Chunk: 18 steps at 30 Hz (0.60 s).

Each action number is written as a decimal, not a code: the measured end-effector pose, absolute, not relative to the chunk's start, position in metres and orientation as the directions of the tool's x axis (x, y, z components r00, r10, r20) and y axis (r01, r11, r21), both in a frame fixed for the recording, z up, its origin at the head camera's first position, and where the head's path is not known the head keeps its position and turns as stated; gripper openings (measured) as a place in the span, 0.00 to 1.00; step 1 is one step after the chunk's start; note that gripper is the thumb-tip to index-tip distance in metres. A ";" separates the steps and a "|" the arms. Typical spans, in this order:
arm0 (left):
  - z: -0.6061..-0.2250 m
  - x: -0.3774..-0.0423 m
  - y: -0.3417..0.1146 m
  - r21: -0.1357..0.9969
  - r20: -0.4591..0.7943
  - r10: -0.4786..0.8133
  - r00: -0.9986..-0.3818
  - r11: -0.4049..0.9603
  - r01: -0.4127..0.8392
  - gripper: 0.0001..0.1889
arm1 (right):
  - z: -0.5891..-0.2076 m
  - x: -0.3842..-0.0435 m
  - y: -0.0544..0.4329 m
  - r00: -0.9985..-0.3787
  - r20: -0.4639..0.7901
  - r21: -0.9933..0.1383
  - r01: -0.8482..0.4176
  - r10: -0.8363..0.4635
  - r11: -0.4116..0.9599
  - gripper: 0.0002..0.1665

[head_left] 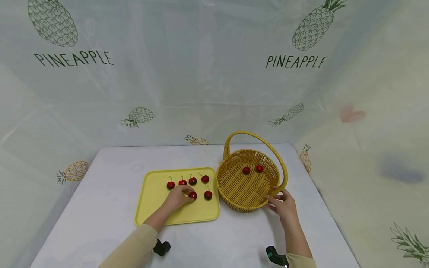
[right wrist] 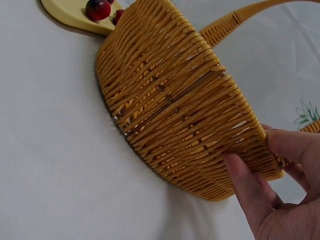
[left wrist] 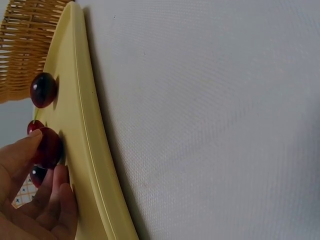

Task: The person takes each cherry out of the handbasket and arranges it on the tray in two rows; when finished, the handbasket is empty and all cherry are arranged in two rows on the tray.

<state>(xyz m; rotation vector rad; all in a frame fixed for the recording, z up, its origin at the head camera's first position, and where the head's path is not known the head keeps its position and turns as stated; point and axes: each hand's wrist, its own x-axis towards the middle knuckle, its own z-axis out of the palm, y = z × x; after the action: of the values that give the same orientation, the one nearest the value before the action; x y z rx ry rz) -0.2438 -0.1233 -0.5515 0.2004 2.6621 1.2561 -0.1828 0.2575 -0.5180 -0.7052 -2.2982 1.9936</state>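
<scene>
My left hand [head_left: 178, 198] reaches over the yellow tray [head_left: 151, 212] and pinches a dark red cherry [left wrist: 49, 149] between thumb and fingers, low over the tray. Several other stemmed cherries lie on the tray, one of them [head_left: 208, 195] just right of the held one. At the right, my right hand [head_left: 285, 206] grips the rim of a round wicker basket [head_left: 246, 190] near the foot of its handle. In the right wrist view the thumb lies over the rim and fingers press the outer wall [right wrist: 175, 100]. Two cherries [head_left: 246, 170] sit inside the basket.
The basket stands close against the tray's right edge, its tall arched handle [head_left: 256, 137] rising above it. Both rest on a white table [head_left: 117, 163]. Behind the table hangs a pale sheet [head_left: 187, 74] printed with pineapples.
</scene>
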 end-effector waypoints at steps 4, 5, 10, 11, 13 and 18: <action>-0.551 -0.244 -0.124 0.777 -0.110 0.206 -0.972 0.627 0.044 0.14 | -0.518 -0.183 0.258 -0.898 -0.274 -0.944 0.319 0.344 0.080 0.33; -0.552 -0.244 -0.124 0.778 -0.110 0.207 -0.972 0.626 0.045 0.14 | -0.519 -0.183 0.258 -0.898 -0.274 -0.945 0.319 0.343 0.078 0.33; -0.551 -0.244 -0.124 0.776 -0.108 0.208 -0.972 0.629 0.048 0.14 | -0.519 -0.183 0.258 -0.898 -0.276 -0.945 0.319 0.343 0.075 0.33; -0.550 -0.244 -0.124 0.775 -0.107 0.206 -0.973 0.631 0.049 0.14 | -0.519 -0.183 0.258 -0.898 -0.277 -0.945 0.320 0.342 0.074 0.33; -0.548 -0.244 -0.124 0.771 -0.107 0.200 -0.974 0.635 0.046 0.14 | -0.519 -0.183 0.258 -0.898 -0.279 -0.945 0.320 0.340 0.070 0.33; -0.534 -0.249 -0.119 0.792 -0.116 0.179 -0.977 0.611 0.017 0.14 | -0.520 -0.183 0.259 -0.899 -0.279 -0.946 0.318 0.337 0.065 0.33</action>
<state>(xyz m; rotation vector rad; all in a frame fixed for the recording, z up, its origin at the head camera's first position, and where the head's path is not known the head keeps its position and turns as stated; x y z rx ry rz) -0.2486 -0.1194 -0.5341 0.1630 2.6513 1.2998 -0.1831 0.2590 -0.5197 -0.7011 -2.2818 2.0195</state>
